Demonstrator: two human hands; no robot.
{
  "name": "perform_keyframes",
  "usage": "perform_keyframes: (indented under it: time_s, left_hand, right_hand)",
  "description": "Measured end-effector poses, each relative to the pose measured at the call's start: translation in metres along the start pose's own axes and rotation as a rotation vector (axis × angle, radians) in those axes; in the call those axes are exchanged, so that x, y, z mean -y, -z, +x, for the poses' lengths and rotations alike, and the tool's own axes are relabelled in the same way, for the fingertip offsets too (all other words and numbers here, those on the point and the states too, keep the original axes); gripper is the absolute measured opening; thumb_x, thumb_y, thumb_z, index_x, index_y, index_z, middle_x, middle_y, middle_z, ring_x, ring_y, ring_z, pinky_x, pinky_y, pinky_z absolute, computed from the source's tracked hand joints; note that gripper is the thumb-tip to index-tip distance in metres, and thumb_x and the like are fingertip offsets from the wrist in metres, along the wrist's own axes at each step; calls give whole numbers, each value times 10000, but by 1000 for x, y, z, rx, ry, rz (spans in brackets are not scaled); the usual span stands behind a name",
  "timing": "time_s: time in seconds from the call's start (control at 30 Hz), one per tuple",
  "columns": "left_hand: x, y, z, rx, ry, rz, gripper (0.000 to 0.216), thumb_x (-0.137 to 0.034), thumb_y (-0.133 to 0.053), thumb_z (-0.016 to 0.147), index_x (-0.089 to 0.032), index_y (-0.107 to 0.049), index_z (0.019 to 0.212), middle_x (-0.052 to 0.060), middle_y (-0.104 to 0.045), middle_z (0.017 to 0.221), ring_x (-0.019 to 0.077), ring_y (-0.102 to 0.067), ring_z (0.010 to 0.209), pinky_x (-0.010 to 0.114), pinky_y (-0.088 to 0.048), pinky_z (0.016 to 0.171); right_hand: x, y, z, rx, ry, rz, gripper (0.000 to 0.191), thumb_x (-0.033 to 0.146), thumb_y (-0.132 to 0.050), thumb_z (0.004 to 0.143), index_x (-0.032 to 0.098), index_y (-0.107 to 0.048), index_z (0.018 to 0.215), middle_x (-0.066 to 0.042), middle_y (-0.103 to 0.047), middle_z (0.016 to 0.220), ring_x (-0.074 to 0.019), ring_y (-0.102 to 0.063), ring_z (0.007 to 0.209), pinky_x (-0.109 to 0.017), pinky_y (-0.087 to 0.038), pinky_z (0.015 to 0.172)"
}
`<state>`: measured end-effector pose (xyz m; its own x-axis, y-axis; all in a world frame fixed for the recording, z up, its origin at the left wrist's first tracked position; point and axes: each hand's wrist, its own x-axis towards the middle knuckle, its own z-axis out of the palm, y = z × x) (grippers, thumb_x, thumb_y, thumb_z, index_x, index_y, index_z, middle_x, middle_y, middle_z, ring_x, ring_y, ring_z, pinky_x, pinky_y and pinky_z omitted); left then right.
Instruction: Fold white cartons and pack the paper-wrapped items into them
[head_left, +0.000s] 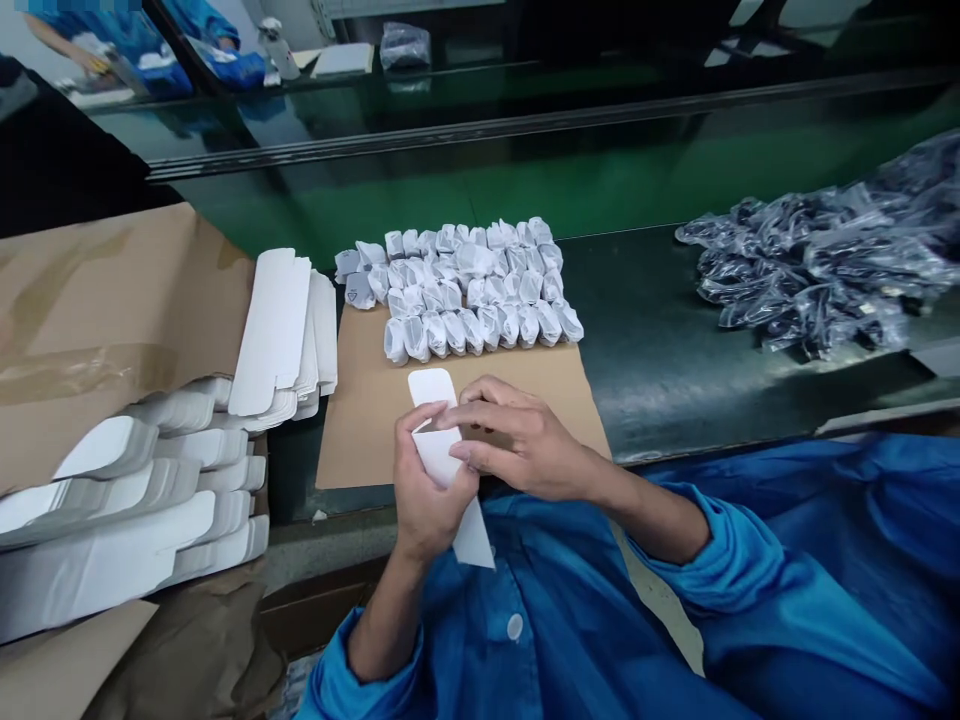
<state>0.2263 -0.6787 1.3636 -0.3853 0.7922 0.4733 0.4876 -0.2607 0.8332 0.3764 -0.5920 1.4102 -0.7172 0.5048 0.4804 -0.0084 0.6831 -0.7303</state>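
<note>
A slim white cardboard box is upright and tilted in front of my chest, its long end flap standing up at the top. My left hand is closed around the body of the box. At its upper opening, my right hand has its thumb on the front rim and its fingers by the flap, closed on the edge. The inside of the box is mostly hidden by my fingers. Just beyond are several rows of small items in white wrapping, standing on a flat brown cardboard sheet.
Flat white box blanks are stacked to the left, with more folded blanks in a large brown carton. Clear-bagged dark items are heaped on the green bench at right. Another person's blue sleeve shows behind the barrier.
</note>
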Motion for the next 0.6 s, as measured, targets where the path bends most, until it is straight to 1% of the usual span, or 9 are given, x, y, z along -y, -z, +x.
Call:
perform_keyframes:
  time_s: [0.07, 0.17, 0.23, 0.3, 0.33, 0.4, 0.5, 0.53, 0.6]
  left_hand:
    - [-1, 4, 0, 70, -10, 5, 418, -286, -674, 755, -205, -531, 1139, 46, -610, 1050, 191, -625, 934, 301, -526, 794]
    - [-1, 10, 2, 149, 32, 35, 389, -289, -674, 746, -207, -534, 1099, 28, -597, 980, 158, -601, 781, 261, -501, 655]
    - [-2, 12, 4, 186, 34, 84, 360, -289, -669, 743, -205, -535, 1066, 19, -590, 945, 144, -582, 719, 253, -481, 617]
    - [-4, 13, 5, 197, 6, 133, 335, -287, -659, 746, -205, -528, 1043, 15, -587, 923, 142, -577, 702, 251, -469, 604]
    - [-4, 14, 6, 200, -13, 152, 330, -286, -657, 749, -206, -523, 1040, 14, -588, 919, 144, -578, 705, 251, -467, 603]
    - [-4, 17, 6, 224, -39, 164, 340, -286, -661, 756, -212, -509, 1052, 12, -595, 922, 147, -586, 711, 251, -471, 602]
    - [-3, 21, 5, 303, -45, 162, 354, -282, -667, 766, -220, -494, 1069, 11, -606, 917, 147, -597, 691, 259, -484, 602]
    - [-2, 21, 5, 316, -56, 165, 350, -278, -666, 767, -221, -493, 1066, 13, -607, 915, 150, -601, 693, 263, -487, 605]
    - [-2, 21, 6, 310, -107, 178, 333, -267, -660, 765, -224, -495, 1050, 21, -605, 922, 165, -616, 735, 273, -495, 627]
  right_hand:
    - [-3, 4, 5, 8, -22, 89, 210, 249, -661, 888, 195, -712, 1085, -54, -653, 959, -158, -609, 892, -297, -504, 784]
    - [-9, 8, 10, -168, -209, 341, 206, 344, -605, 929, 181, -708, 1003, -31, -677, 860, -124, -620, 751, -262, -507, 681]
    - [-12, 7, 15, -224, -334, 533, 289, 431, -583, 932, 165, -679, 871, -18, -658, 765, -110, -604, 647, -240, -493, 592]
    - [-13, 4, 20, -157, -399, 687, 344, 486, -644, 876, 164, -622, 758, -1, -625, 687, -104, -588, 603, -225, -479, 553]
    - [-14, 1, 21, -129, -422, 747, 354, 495, -687, 838, 167, -598, 740, 8, -615, 667, -101, -581, 596, -220, -476, 552]
    - [-14, -4, 23, -144, -447, 840, 358, 505, -726, 799, 173, -593, 788, 20, -614, 670, -96, -577, 604, -215, -477, 566]
    - [-14, -10, 21, -200, -456, 935, 377, 549, -631, 863, 176, -641, 914, 8, -642, 736, -96, -590, 645, -218, -484, 596]
    - [-15, -11, 20, -204, -455, 941, 382, 549, -611, 876, 170, -657, 894, 5, -642, 740, -94, -585, 650, -217, -481, 600]
    - [-15, -12, 19, -166, -443, 901, 347, 499, -661, 854, 156, -675, 807, 0, -647, 741, -87, -574, 659, -217, -475, 620]
